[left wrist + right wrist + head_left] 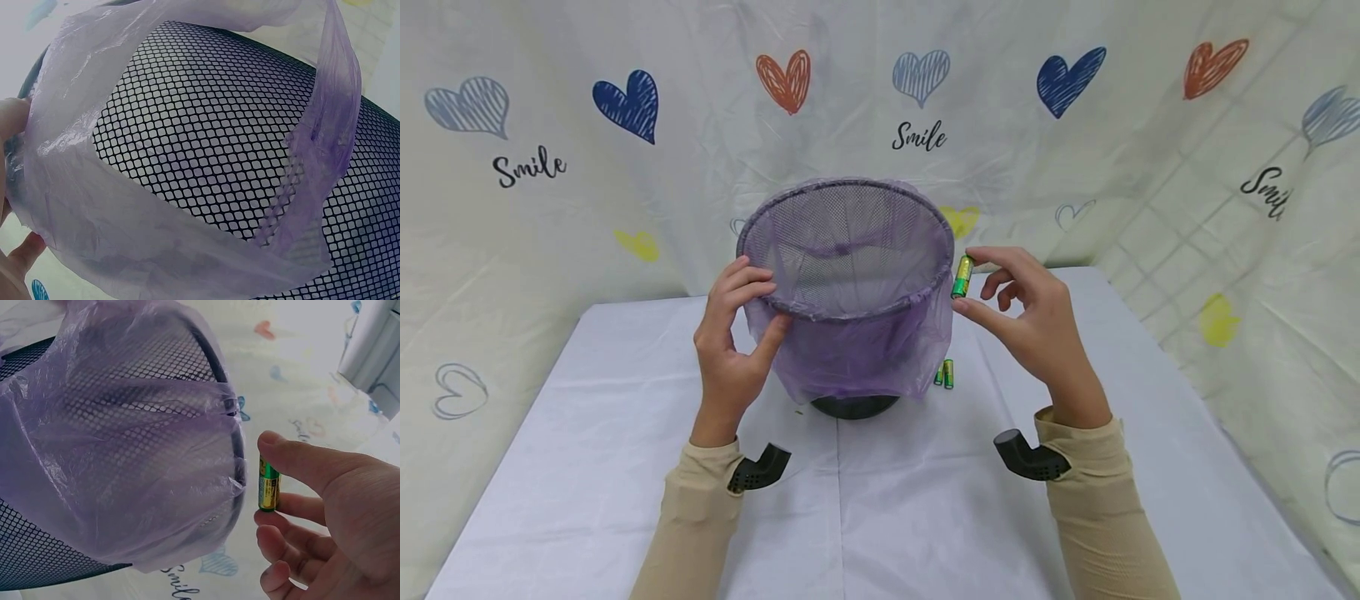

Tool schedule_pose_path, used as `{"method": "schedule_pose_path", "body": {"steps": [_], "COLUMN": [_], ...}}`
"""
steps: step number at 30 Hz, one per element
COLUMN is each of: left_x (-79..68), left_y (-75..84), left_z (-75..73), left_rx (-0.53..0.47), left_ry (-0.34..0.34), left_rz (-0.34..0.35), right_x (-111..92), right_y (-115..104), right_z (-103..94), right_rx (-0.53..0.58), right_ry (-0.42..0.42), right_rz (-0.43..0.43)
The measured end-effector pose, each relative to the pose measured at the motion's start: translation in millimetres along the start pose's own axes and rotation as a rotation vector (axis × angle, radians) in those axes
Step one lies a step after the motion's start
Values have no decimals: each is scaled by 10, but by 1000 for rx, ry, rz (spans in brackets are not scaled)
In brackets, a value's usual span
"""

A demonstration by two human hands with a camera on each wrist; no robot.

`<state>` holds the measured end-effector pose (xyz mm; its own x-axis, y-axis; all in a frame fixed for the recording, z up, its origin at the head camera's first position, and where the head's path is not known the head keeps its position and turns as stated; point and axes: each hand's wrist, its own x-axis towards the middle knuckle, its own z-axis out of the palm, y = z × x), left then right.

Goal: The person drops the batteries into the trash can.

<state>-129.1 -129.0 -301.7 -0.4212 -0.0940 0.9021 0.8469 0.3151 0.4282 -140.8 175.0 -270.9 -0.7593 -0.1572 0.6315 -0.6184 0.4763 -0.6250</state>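
A black mesh wastebasket (200,125) lined with a purple plastic bag (865,358) stands tilted on the table, its mouth toward the head camera. My left hand (733,342) grips the rim at its left side, fingers over the edge and thumb on the outside. Just right of the rim, my right hand (1030,317) pinches a green and yellow battery (962,277) by its ends between thumb and index finger. In the right wrist view that battery (269,484) is held beside the bag-covered rim. Two more batteries (949,374) lie on the table behind the bag's right edge, one partly hidden.
A white cloth covers the table (917,500). Behind it hangs a pale curtain (850,150) printed with hearts and the word Smile. Black curved devices (1030,456) stick out from both sleeves at the wrists. A tiny scrap (799,412) lies left of the basket's base.
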Motion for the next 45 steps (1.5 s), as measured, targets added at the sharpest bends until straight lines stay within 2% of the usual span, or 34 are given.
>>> {"method": "schedule_pose_path", "body": {"steps": [9,32,45], "left_x": [-5,1,-8], "left_y": [-7,-7,-16], "left_z": [2,-2,-3], "left_rx": [-9,-7,-15], "left_ry": [0,-1,-4], "left_rz": [1,3,3], "right_x": [50,153,126], "right_y": [-30,-13,-15], "right_z": [44,161,139], "right_rx": [11,-13,-19], "right_ry": [17,-19,-3], "right_rz": [7,-1,-16]}}
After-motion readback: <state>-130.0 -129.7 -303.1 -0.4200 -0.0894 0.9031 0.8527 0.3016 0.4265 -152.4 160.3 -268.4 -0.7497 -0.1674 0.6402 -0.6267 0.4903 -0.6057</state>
